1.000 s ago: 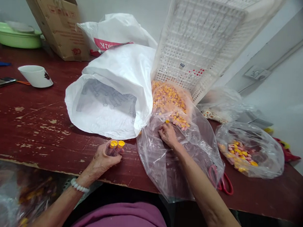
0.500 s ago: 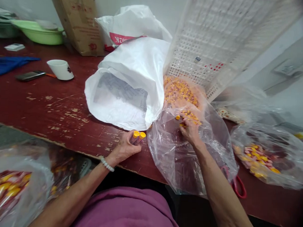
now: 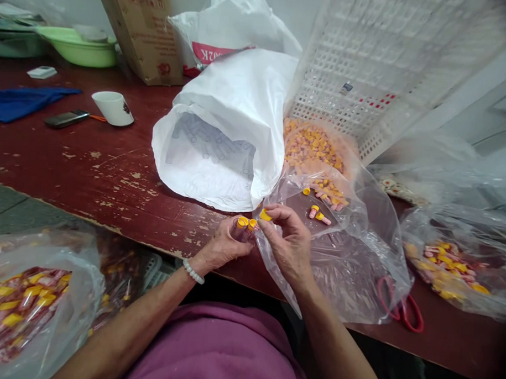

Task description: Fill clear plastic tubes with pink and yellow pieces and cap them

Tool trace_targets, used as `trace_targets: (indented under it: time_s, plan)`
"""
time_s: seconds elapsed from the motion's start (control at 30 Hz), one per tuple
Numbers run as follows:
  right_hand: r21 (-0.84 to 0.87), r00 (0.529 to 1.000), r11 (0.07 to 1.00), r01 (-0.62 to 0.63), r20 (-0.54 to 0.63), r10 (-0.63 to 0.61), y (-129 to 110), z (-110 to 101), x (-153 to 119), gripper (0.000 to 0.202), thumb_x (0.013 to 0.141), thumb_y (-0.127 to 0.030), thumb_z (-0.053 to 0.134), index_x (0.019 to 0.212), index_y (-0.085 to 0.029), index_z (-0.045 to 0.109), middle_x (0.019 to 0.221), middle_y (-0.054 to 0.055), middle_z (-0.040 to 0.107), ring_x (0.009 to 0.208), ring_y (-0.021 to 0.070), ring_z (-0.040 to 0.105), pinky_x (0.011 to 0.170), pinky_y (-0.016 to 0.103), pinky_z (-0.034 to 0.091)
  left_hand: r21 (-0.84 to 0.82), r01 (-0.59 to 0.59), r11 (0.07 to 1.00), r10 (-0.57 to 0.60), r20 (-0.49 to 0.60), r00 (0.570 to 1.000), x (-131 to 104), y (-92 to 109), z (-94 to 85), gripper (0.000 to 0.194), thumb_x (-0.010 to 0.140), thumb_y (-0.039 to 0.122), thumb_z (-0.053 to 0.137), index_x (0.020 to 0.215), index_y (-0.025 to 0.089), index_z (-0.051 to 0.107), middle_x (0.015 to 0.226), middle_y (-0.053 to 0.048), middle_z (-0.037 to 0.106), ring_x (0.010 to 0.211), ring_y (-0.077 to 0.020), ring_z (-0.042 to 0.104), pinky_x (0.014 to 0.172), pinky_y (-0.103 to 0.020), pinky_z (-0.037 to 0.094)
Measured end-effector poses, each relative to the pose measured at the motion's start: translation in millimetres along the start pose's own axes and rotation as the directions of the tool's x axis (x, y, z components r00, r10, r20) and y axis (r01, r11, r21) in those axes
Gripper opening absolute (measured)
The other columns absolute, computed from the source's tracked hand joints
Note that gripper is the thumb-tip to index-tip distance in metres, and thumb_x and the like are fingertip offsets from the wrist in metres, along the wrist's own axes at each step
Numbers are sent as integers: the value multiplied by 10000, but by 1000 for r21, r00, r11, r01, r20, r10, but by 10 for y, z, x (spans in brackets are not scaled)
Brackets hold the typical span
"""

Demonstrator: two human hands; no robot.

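Observation:
My left hand (image 3: pixel 224 246) is closed around a few clear tubes with yellow tops (image 3: pixel 242 224), held upright at the table's front edge. Just right of them, my right hand (image 3: pixel 291 249) pinches a small yellow cap (image 3: pixel 265 215) between thumb and fingers; whether a pink body hangs below it is hidden. Behind that hand lies an open clear plastic bag (image 3: pixel 357 281) with many small pink pieces with yellow caps (image 3: pixel 314 150) heaped toward its back. Several loose capped pieces (image 3: pixel 314 211) lie near the bag's mouth.
A white sack (image 3: pixel 235 89) lies with its mouth toward me. Behind the clear bag leans a white plastic crate (image 3: pixel 357 66). Red-handled scissors (image 3: pixel 412 314) and another bag of pieces (image 3: pixel 453 263) are at right. A cup (image 3: pixel 112 108) and phone (image 3: pixel 67 118) stand left.
My right hand has come out of the clear bag, leftward and down to the tubes, with a yellow cap in its fingers. My left hand still grips the tubes. The view has shifted slightly.

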State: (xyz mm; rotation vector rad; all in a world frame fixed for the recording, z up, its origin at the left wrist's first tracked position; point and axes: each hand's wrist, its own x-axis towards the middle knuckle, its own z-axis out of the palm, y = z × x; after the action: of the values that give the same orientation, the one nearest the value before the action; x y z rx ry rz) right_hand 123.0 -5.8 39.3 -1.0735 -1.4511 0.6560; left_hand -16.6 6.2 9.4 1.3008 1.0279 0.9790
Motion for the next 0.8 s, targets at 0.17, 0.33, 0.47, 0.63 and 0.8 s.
trace_targets:
  time_s: [0.17, 0.33, 0.47, 0.63, 0.8]
  plan:
    - [-174, 987, 979, 101, 145, -76, 47, -15, -59, 99, 821, -289, 612, 892, -224, 591, 983, 38, 626, 957, 171, 582, 876, 362, 449, -2, 6, 1000, -6, -16, 1000, -32, 35, -6, 214, 539, 102, 632, 662, 156, 466, 611, 58, 448, 527, -56, 380, 489, -187, 351]
    - [-424, 932, 849, 315, 306, -193, 26, -63, -169, 208, 776, -343, 658, 956, -243, 627, 1220, 79, 509, 1126, 235, 466, 964, 432, 375, -49, 18, 999, -18, 7, 1000, 5, -8, -18, 257, 506, 106, 661, 721, 140, 525, 660, 39, 522, 586, -78, 443, 531, -199, 390]
    - [-447, 897, 821, 356, 410, -165, 28, -77, -184, 388, 733, -417, 687, 1074, -253, 599, 1311, 84, 454, 1180, 251, 430, 984, 433, 360, -76, 35, 996, -36, -10, 999, 59, -14, -17, 290, 483, 44, 607, 757, 128, 564, 679, 30, 568, 597, -84, 482, 538, -196, 413]
    - [-573, 987, 804, 161, 92, -133, 439, -643, 167, 273, 895, -256, 425, 1121, -206, 569, 1133, 103, 566, 1078, 200, 511, 918, 392, 415, -44, 147, 988, -150, -63, 987, 117, -43, -80, 302, 507, 106, 638, 804, 118, 587, 684, 17, 594, 487, -68, 446, 340, -160, 294]
    - [-864, 993, 499, -66, -8, 118, 1087, -1375, 456, 175, 750, -174, 533, 888, -171, 641, 952, 134, 644, 946, 274, 554, 874, 475, 394, -36, 111, 993, -113, -50, 992, 75, -35, -111, 282, 519, 124, 646, 797, 110, 604, 702, 10, 603, 467, -55, 437, 337, -156, 321]
